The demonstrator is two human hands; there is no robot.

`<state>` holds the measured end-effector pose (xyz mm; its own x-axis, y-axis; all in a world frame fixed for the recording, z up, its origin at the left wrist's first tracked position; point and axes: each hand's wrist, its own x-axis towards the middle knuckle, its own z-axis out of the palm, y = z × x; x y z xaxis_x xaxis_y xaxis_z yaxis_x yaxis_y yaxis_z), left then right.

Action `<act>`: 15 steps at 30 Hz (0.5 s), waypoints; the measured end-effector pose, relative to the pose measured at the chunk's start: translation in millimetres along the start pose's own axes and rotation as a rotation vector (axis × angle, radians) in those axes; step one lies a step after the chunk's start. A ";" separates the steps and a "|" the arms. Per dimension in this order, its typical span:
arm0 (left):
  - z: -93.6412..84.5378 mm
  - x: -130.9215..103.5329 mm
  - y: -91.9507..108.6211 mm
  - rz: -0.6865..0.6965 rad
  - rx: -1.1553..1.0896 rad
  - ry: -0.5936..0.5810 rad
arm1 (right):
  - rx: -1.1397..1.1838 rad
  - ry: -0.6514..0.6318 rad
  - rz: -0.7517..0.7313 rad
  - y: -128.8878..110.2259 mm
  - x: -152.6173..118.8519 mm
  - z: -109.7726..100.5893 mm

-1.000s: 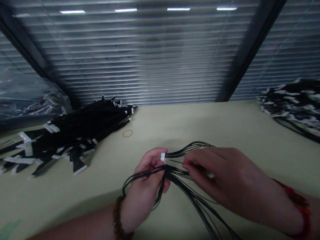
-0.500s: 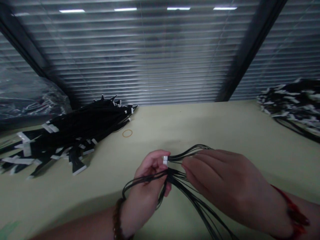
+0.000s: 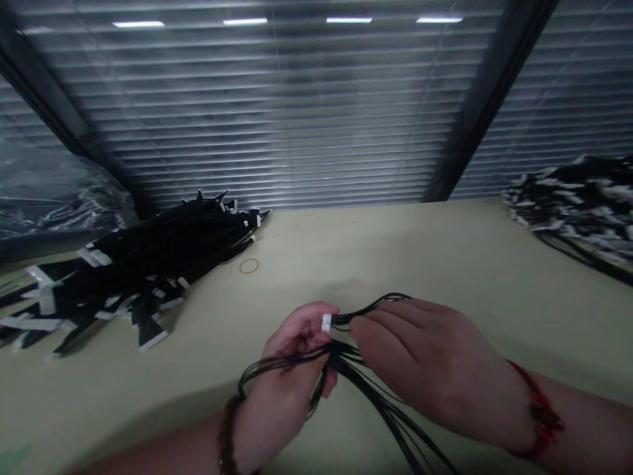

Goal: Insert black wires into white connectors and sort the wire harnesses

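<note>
Between the thumb and fingers of my left hand (image 3: 291,369) is a small white connector (image 3: 326,323), the end of a black wire harness (image 3: 380,396). Some of its wires loop over my left thumb and wrist, and others trail down toward the front edge of the view. My right hand (image 3: 425,363) is closed around the wires just right of the connector, its fingertips hidden behind the back of the hand. A thin bundle of wires arches from the connector to the top of my right fingers.
A heap of black cables with white connectors (image 3: 163,257) lies at the left, with a yellow rubber band (image 3: 249,266) beside it. Clear plastic wrapping (image 3: 64,198) stands behind. Another cable pile (image 3: 583,204) sits far right. Window blinds (image 3: 316,112) rise behind the table (image 3: 395,251).
My right hand has shifted a little left, closer to the connector. My left hand keeps its hold on the connector. The whole view has moved slightly.
</note>
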<state>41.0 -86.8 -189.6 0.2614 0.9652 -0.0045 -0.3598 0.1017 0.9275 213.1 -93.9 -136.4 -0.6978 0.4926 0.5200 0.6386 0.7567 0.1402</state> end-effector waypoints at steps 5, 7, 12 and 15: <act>2.0 2.0 1.9 0.056 -0.005 0.101 | -0.086 0.047 0.130 -1.9 -3.0 -24.1; 2.2 3.0 2.5 0.063 -0.011 0.132 | -0.028 -0.023 0.213 -2.5 -8.6 -32.4; 2.4 2.8 1.9 0.080 0.037 0.082 | 0.243 -0.336 0.361 -5.4 -9.6 -22.5; 2.4 0.9 0.6 0.096 0.086 0.046 | 0.354 -0.317 0.417 -9.3 0.3 -8.9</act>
<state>43.2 -86.5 -188.2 0.1879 0.9797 0.0702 -0.3028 -0.0102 0.9530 209.8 -104.7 -130.0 -0.5103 0.8391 0.1883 0.7694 0.5432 -0.3361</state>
